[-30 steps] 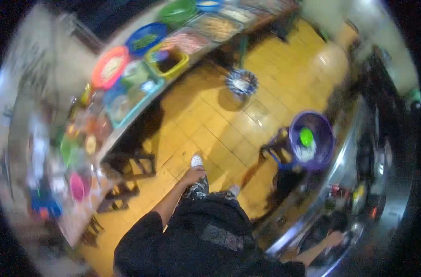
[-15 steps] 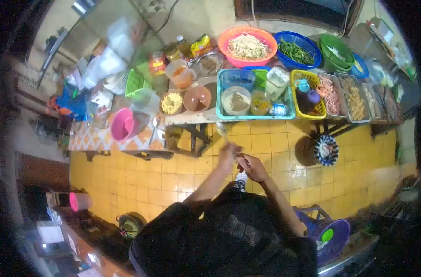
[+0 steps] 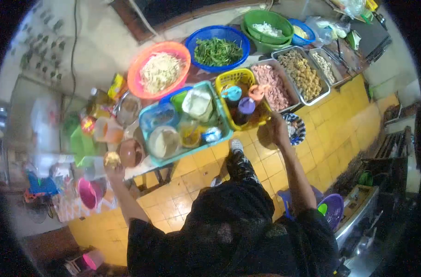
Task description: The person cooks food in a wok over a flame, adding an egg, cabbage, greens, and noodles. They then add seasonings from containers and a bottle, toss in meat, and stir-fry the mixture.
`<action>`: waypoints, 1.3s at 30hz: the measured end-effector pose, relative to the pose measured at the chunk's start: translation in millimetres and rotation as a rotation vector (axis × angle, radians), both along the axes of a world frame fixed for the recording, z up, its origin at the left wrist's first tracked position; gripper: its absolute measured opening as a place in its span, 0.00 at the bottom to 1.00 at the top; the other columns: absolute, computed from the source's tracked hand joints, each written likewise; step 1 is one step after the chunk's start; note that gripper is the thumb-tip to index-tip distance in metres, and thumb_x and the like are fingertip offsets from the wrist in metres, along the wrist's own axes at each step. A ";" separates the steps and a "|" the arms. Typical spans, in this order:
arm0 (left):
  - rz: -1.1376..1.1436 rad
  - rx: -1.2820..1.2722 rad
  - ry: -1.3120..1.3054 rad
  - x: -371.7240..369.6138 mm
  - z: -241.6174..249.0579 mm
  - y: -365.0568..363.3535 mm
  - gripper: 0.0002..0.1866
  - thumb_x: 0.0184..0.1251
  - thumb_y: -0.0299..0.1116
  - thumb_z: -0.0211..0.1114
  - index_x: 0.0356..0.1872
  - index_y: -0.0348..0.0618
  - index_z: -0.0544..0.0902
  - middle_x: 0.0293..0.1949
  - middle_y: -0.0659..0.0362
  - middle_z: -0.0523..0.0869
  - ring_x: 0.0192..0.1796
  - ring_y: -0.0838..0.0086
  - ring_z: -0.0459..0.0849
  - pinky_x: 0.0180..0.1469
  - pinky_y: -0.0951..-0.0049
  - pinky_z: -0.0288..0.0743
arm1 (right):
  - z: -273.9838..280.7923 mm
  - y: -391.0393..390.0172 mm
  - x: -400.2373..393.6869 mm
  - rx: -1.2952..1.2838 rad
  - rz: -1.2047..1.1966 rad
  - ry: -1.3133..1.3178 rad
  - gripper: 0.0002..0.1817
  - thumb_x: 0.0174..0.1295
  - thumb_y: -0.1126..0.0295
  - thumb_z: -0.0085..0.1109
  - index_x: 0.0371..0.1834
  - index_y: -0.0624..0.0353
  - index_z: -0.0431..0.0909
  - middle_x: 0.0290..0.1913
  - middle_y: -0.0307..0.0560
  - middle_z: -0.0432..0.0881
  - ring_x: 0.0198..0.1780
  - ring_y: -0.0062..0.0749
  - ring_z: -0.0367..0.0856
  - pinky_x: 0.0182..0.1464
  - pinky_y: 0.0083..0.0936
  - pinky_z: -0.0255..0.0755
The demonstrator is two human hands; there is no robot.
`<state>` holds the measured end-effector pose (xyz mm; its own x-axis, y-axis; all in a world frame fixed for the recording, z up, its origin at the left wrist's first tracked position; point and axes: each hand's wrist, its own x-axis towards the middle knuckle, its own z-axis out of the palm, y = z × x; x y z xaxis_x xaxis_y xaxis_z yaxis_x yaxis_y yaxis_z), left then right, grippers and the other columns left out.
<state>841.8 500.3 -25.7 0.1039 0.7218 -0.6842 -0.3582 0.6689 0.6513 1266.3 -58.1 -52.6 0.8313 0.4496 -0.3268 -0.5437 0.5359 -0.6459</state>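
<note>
Yellow basket (image 3: 233, 77) sat by the counter's (image 3: 143, 170) front edge, long axis running front to back, just left of the nearer right hand (image 3: 277, 129). Left hand (image 3: 114, 172) was by the yellow chunks (image 3: 112, 159). Couldn't tell if either hand's fingers gripped.

From here I count three grey-rimmed trays (image 3: 316, 100) toward the table (image 3: 140, 169)'s right edge, one yellow basket (image 3: 252, 125), three coloured lids (image 3: 246, 106).

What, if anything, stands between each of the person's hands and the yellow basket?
Nothing visible stands between the right hand and the yellow basket; the hand is at its near right corner, its grip unclear. Between the left hand and the basket stand the brown bowl and the loaded turquoise tray.
</note>
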 end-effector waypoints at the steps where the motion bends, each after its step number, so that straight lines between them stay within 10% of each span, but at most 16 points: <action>1: -0.094 0.062 0.011 -12.6 -17.5 8.0 0.25 0.58 0.51 0.55 0.54 0.49 0.69 0.52 0.57 0.71 0.50 0.68 0.73 0.47 0.62 0.73 | 3.5 -0.3 26.3 -0.430 -0.056 -0.384 0.14 0.59 0.67 0.51 0.45 0.63 0.74 0.35 0.47 0.74 0.32 0.32 0.74 0.33 0.24 0.69; 5: -0.170 0.068 0.188 -18.4 -24.6 -6.2 0.24 0.60 0.51 0.54 0.54 0.51 0.68 0.43 0.56 0.78 0.31 0.73 0.77 0.28 0.71 0.73 | -2.2 6.8 120.4 -1.118 -0.058 -1.061 0.18 0.58 0.62 0.49 0.47 0.61 0.74 0.47 0.52 0.73 0.47 0.43 0.75 0.38 0.32 0.72; 9: -0.190 0.161 0.117 18.5 5.5 -58.3 0.18 0.64 0.52 0.48 0.45 0.52 0.72 0.27 0.59 0.81 0.13 0.77 0.70 0.16 0.77 0.67 | -52.3 26.9 162.4 -1.828 0.543 -1.449 0.24 0.56 0.67 0.50 0.59 0.44 0.64 0.61 0.55 0.60 0.48 0.56 0.71 0.45 0.37 0.71; 11: -0.117 0.072 0.224 26.2 16.0 -58.9 0.17 0.64 0.52 0.48 0.42 0.51 0.73 0.24 0.60 0.81 0.13 0.79 0.69 0.16 0.78 0.67 | -22.4 36.9 158.8 -1.774 0.716 -1.164 0.21 0.55 0.66 0.50 0.55 0.46 0.67 0.58 0.53 0.65 0.51 0.51 0.70 0.43 0.38 0.72; 13: -0.301 0.304 0.294 3.7 14.0 -74.4 0.34 0.57 0.48 0.61 0.63 0.51 0.59 0.50 0.54 0.74 0.46 0.61 0.75 0.40 0.63 0.71 | -78.7 24.0 175.7 -1.571 0.541 -1.345 0.13 0.55 0.66 0.49 0.43 0.52 0.74 0.44 0.47 0.77 0.44 0.46 0.76 0.37 0.38 0.74; 14: -0.465 0.483 0.026 -25.4 -7.3 -71.9 0.33 0.57 0.47 0.61 0.62 0.49 0.60 0.48 0.55 0.74 0.45 0.62 0.75 0.41 0.65 0.71 | -81.1 24.0 179.4 -1.519 0.499 -1.329 0.12 0.55 0.66 0.49 0.41 0.53 0.75 0.41 0.47 0.78 0.42 0.45 0.77 0.36 0.38 0.74; 16: -0.734 0.849 0.462 -89.6 -76.6 -62.5 0.30 0.58 0.49 0.60 0.58 0.46 0.64 0.42 0.57 0.75 0.41 0.65 0.75 0.39 0.68 0.72 | -66.3 27.9 183.3 -1.489 0.583 -1.340 0.10 0.54 0.65 0.50 0.37 0.54 0.77 0.41 0.49 0.79 0.37 0.45 0.79 0.36 0.37 0.74; 19: -0.263 0.604 0.425 -72.7 -65.4 -149.8 0.20 0.63 0.55 0.52 0.36 0.47 0.72 0.21 0.64 0.72 0.23 0.77 0.72 0.22 0.79 0.67 | 10.1 29.7 170.1 -1.348 0.477 -1.272 0.09 0.54 0.65 0.51 0.33 0.55 0.79 0.41 0.51 0.79 0.34 0.45 0.80 0.37 0.37 0.74; 20: -0.039 0.134 0.490 -122.9 -131.2 -144.1 0.20 0.64 0.56 0.49 0.24 0.52 0.72 0.14 0.68 0.66 0.18 0.80 0.67 0.20 0.80 0.65 | 26.7 26.9 164.6 -1.179 0.272 -1.181 0.09 0.55 0.67 0.51 0.32 0.56 0.80 0.39 0.52 0.80 0.33 0.45 0.80 0.37 0.37 0.74; 22: 0.089 -0.218 -0.350 -115.7 -135.1 -206.6 0.21 0.64 0.52 0.50 0.14 0.53 0.69 0.10 0.66 0.66 0.12 0.79 0.64 0.18 0.77 0.66 | 4.3 28.1 163.4 -1.206 0.199 -1.462 0.08 0.53 0.68 0.53 0.31 0.57 0.81 0.39 0.53 0.80 0.34 0.45 0.80 0.39 0.37 0.74; 23: -0.257 -0.172 0.342 -136.4 -161.5 -228.0 0.19 0.64 0.51 0.51 0.17 0.53 0.69 0.12 0.66 0.67 0.14 0.78 0.65 0.19 0.76 0.66 | -4.0 29.1 165.0 -1.333 0.215 -1.351 0.09 0.51 0.67 0.55 0.31 0.57 0.81 0.39 0.53 0.80 0.34 0.47 0.80 0.38 0.37 0.73; 25: -0.554 -0.198 0.547 -113.8 -179.4 -247.7 0.16 0.64 0.48 0.51 0.21 0.52 0.69 0.15 0.64 0.68 0.17 0.77 0.67 0.21 0.75 0.67 | 13.9 23.8 169.0 -1.430 0.236 -1.075 0.11 0.49 0.66 0.59 0.34 0.58 0.81 0.39 0.53 0.81 0.34 0.45 0.79 0.38 0.35 0.72; 28: -0.977 -0.160 0.572 -47.5 -214.1 -255.1 0.11 0.64 0.44 0.52 0.29 0.50 0.69 0.21 0.62 0.71 0.21 0.74 0.70 0.25 0.73 0.69 | 7.6 10.9 160.9 -0.865 -0.412 -1.117 0.14 0.53 0.66 0.60 0.42 0.59 0.79 0.35 0.49 0.82 0.32 0.29 0.78 0.35 0.27 0.69; 30: -1.254 -0.086 0.560 4.2 -225.8 -263.8 0.09 0.64 0.41 0.52 0.33 0.49 0.70 0.24 0.60 0.73 0.24 0.73 0.71 0.27 0.72 0.70 | 94.5 -11.6 98.5 -0.869 -0.223 -0.541 0.14 0.57 0.67 0.59 0.45 0.60 0.78 0.32 0.44 0.80 0.34 0.19 0.74 0.35 0.20 0.67; 39: -1.776 0.163 0.341 176.4 -171.8 -358.8 0.11 0.65 0.32 0.52 0.47 0.44 0.71 0.34 0.56 0.79 0.33 0.70 0.77 0.33 0.71 0.73 | 59.6 -221.6 -238.6 -0.260 -0.956 -0.044 0.17 0.59 0.72 0.56 0.50 0.67 0.71 0.43 0.44 0.77 0.41 0.26 0.76 0.44 0.19 0.71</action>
<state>1018.1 141.5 -197.5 0.6259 -0.0243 -0.7795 0.7797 -0.0055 0.6262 1027.7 -279.7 7.0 0.8206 -0.4982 -0.2800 0.0712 0.5752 -0.8149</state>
